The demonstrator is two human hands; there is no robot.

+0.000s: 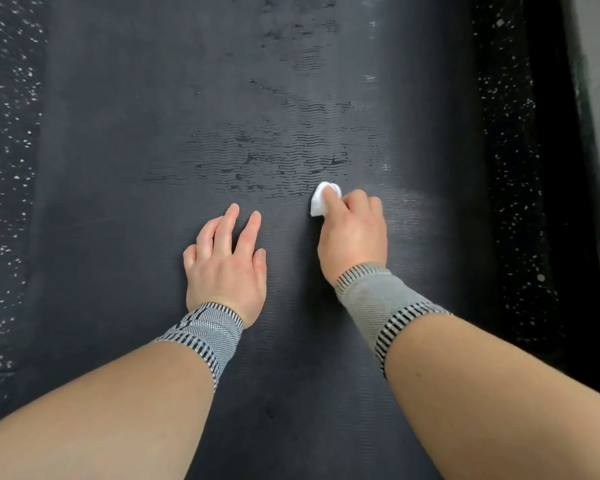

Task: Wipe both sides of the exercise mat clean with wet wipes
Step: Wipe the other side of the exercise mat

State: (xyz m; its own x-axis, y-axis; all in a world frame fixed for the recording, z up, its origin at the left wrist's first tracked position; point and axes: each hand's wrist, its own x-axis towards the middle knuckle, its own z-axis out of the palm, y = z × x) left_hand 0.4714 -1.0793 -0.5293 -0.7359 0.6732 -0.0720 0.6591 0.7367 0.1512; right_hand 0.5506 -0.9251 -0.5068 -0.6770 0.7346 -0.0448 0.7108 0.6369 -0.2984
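Right hand (352,230) fingers curled, pinching white wet wipe (321,202) against dark exercise mat (136,150), left hand (226,261) flat, palm down, fingers spread, both wrists in grey bands

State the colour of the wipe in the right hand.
White wet wipe; head view.
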